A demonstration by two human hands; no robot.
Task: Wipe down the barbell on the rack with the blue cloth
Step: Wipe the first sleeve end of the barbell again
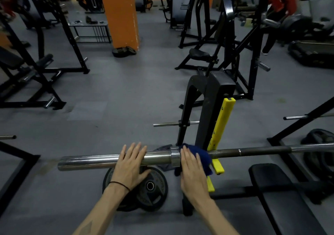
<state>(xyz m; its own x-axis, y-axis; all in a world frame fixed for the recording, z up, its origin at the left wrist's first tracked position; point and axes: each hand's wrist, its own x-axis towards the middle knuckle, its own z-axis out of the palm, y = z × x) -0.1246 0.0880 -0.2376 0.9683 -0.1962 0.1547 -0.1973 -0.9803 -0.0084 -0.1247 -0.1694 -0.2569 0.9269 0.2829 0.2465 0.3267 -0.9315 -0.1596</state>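
The barbell [94,160] lies across the rack, its chrome sleeve pointing left and its darker shaft running off to the right. My left hand [131,164] rests flat on top of the sleeve with straight fingers. My right hand [192,169] presses the blue cloth [198,153] onto the bar just right of the sleeve collar, fingers straight over it. The cloth drapes over the bar and hangs down in front, partly hidden under my hand.
The black rack upright [207,108] with yellow hooks [221,126] stands right behind the cloth. Weight plates [153,189] lie on the floor under the sleeve. A black bench [282,198] sits at lower right. More racks and machines fill the room beyond; a person stands far right.
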